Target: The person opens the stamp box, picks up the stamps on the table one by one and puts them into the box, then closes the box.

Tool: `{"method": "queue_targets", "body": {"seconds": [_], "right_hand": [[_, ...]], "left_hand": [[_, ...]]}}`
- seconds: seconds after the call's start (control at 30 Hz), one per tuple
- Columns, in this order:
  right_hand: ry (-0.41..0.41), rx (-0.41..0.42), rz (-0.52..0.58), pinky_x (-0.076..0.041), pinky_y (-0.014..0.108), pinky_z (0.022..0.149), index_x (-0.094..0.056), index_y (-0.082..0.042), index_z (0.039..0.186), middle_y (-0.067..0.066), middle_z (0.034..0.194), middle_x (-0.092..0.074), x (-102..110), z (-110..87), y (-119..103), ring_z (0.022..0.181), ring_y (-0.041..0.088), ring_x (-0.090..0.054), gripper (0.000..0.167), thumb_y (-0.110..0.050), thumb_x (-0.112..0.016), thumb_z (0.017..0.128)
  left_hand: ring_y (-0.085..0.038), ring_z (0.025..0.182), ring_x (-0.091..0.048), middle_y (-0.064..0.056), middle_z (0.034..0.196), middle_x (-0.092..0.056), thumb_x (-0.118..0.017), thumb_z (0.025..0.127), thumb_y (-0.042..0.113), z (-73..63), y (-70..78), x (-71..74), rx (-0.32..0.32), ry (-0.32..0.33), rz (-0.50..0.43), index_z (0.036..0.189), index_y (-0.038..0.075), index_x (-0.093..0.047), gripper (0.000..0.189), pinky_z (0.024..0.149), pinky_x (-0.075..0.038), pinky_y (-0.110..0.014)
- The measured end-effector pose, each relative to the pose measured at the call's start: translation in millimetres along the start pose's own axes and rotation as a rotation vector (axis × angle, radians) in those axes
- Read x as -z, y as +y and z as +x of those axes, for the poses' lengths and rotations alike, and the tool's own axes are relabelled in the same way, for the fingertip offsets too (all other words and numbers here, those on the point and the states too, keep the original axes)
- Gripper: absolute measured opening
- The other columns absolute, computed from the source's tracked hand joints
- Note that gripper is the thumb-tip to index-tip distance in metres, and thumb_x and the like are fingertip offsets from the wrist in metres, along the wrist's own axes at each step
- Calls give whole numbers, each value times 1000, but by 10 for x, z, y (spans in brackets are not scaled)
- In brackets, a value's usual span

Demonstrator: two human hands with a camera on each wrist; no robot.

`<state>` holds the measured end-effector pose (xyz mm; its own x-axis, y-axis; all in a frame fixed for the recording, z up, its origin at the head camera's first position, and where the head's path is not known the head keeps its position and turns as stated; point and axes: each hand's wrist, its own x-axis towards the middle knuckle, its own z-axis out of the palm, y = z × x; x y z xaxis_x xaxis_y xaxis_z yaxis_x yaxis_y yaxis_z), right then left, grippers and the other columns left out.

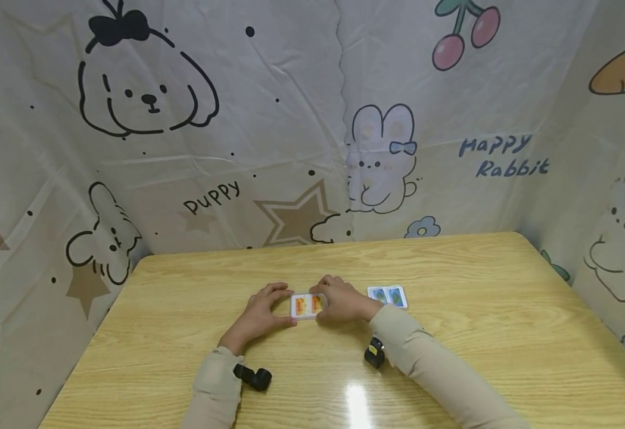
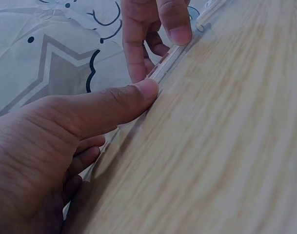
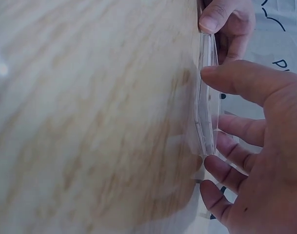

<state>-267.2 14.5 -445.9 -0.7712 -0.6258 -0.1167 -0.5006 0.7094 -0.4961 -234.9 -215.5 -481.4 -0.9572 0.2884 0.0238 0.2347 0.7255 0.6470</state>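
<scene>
A small flat stack of cards [image 1: 302, 306], white-bordered with two orange pictures on top, lies on the wooden table between both hands. My left hand [image 1: 261, 311] holds its left end, thumb at the near corner and fingers at the far one. The right hand [image 1: 344, 300] grips the right end between thumb and fingers, covering part of the top. Seen from the side in the right wrist view, the stack [image 3: 205, 97] shows thin layers with clear edges. The right thumb [image 3: 231, 80] presses its near long side.
To the right, partly behind the right wrist, lies a second white-bordered card piece [image 1: 387, 295] with two blue pictures. The wooden table [image 1: 183, 298] ends at a printed cloth [image 1: 291, 119] hanging behind and on both sides. Black wrist cameras [image 1: 375, 353] sit at both wrists.
</scene>
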Motion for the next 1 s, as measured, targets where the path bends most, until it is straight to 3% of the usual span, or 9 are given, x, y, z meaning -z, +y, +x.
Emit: {"method": "queue_targets", "body": {"seconds": [0.33, 0.53, 0.7, 0.8, 1.0], "right_hand": [[-21, -19, 0, -32, 58, 109, -44, -7, 144, 13, 141, -45, 63, -83, 32, 132, 33, -41, 78, -32, -79, 79], [6, 36, 33, -34, 59, 108, -40, -5, 145, 18, 145, -42, 138, -217, 63, 134, 38, -40, 77, -31, -76, 82], [6, 88, 143, -34, 57, 109, -38, -6, 147, 19, 150, -36, 259, -493, 139, 138, 39, -35, 71, -29, -71, 88], [6, 107, 191, -36, 57, 108, -37, -7, 147, 19, 150, -34, 342, -698, 205, 138, 38, -34, 71, -30, -70, 89], [-8, 107, 219, -37, 59, 106, -36, -9, 147, 19, 150, -32, 401, -1096, 335, 137, 39, -35, 72, -34, -70, 88]], "left_hand": [[-35, 140, -33, -6, 150, -41, -82, 76, 36, 25, 63, 7, 8, -18, -20, 137, 15, -55, 69, 112, -25, -59], [-38, 141, -29, -6, 152, -38, -79, 76, 43, -19, 82, 19, 58, -28, -59, 141, 19, -51, 75, 110, -24, -64], [-36, 143, -28, -5, 153, -36, -75, 80, 47, -12, 183, -1, 47, -16, -93, 146, 21, -44, 77, 111, -20, -67], [-34, 142, -31, -5, 152, -38, -76, 79, 46, 71, 319, -35, 7, 5, -103, 146, 21, -43, 79, 112, -19, -66], [-34, 139, -37, -9, 150, -43, -77, 78, 46, 283, 610, -199, -98, 10, -10, 143, 17, -47, 77, 111, -23, -64]]}}
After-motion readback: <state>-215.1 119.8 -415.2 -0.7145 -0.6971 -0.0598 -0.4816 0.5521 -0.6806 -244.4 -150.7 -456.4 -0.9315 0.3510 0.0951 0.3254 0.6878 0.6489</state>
